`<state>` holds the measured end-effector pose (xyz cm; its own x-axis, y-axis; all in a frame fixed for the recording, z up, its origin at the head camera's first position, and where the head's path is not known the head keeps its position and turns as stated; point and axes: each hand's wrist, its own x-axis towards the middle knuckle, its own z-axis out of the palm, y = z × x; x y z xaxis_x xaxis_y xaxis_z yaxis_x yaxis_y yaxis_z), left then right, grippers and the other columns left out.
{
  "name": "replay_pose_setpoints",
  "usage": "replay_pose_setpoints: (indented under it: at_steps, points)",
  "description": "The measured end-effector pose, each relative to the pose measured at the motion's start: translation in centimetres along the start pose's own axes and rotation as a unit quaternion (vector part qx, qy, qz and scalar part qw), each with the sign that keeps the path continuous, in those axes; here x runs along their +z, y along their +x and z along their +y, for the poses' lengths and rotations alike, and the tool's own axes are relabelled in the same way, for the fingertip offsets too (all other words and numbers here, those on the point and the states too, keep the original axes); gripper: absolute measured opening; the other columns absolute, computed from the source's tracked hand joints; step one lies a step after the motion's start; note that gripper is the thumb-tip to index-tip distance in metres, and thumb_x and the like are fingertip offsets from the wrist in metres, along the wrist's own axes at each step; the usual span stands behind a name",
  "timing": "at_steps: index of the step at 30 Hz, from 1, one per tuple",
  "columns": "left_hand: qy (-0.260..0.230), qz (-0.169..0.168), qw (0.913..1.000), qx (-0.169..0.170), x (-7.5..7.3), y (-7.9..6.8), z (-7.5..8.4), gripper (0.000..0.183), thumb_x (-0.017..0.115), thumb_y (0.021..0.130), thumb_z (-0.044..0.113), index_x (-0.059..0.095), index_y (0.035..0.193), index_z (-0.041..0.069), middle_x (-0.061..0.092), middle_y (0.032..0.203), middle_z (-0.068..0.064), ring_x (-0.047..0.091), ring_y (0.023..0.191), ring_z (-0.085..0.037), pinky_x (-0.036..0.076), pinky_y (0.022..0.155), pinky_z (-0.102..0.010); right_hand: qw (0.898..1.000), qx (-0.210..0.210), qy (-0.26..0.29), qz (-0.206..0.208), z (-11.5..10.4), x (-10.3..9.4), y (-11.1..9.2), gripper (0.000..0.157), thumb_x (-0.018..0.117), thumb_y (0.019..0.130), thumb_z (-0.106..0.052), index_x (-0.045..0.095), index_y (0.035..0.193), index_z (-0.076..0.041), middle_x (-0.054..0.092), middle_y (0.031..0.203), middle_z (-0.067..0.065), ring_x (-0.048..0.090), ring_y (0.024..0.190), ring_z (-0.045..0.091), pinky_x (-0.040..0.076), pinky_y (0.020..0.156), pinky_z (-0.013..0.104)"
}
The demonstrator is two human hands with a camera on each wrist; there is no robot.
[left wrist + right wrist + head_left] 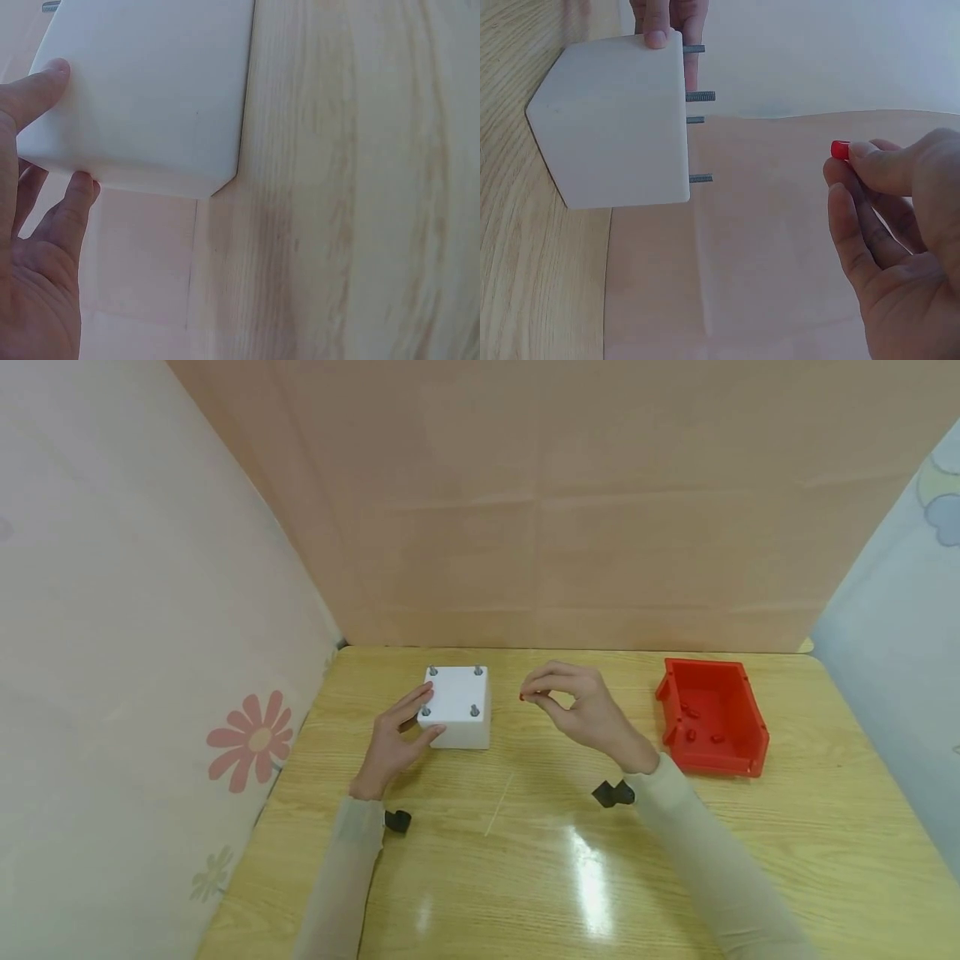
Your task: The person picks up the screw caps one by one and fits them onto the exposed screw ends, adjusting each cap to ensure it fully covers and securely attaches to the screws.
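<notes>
A white block (459, 693) stands on the table with several threaded metal studs (700, 96) sticking up from its top. My left hand (393, 742) grips the block at its left front corner, thumb on the front face and fingers along the left side. To the right of the block, raised above the table, my right hand (583, 706) pinches a small red cap (841, 150) between thumb and index finger. In the right wrist view the cap is a short cylinder, apart from the studs.
A red plastic bin (733, 767) sits on the right of the wooden table (525, 877), holding several small red pieces (692, 736). Behind the table hangs a brownish-pink sheet (562, 527). Pale patterned walls flank both sides.
</notes>
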<state>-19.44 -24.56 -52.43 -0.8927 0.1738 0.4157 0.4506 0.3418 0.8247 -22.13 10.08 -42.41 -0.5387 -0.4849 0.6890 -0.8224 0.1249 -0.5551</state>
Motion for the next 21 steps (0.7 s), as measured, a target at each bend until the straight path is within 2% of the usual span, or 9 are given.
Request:
replay_pose_setpoints:
  at_steps: [6,13,21]
  points:
    - [0.011,-0.004,0.9999,0.001,-0.1,0.0,0.1,0.065,0.083,0.092,0.003,0.059,0.152,0.007,0.052,0.163,-0.007,0.052,0.148,-0.031,0.053,0.108,-0.025,1.000,-0.001,0.013,0.002,0.0,0.6,0.1,0.018,0.078,0.089,0.014,0.082,0.097,-0.002,0.078,0.099,0.007,0.076,0.087,0.019,0.061,0.083,0.017]
    - [0.005,-0.005,0.9999,0.010,-0.1,0.1,0.3,0.065,0.083,0.093,0.002,0.058,0.153,0.005,0.051,0.164,-0.010,0.052,0.148,-0.035,0.053,0.109,-0.026,1.000,-0.005,0.014,0.022,0.4,1.0,0.2,0.024,0.079,0.087,0.017,0.082,0.097,-0.004,0.078,0.097,0.009,0.075,0.085,0.018,0.059,0.078,0.015]
    - [0.006,-0.004,0.9999,0.011,-0.1,0.0,0.2,0.064,0.083,0.093,0.003,0.058,0.152,0.004,0.052,0.163,-0.011,0.052,0.147,-0.036,0.052,0.108,-0.023,0.998,0.003,0.046,0.049,0.5,1.8,0.3,0.025,0.077,0.086,0.020,0.082,0.098,-0.001,0.078,0.098,0.012,0.075,0.084,0.020,0.061,0.077,0.017]
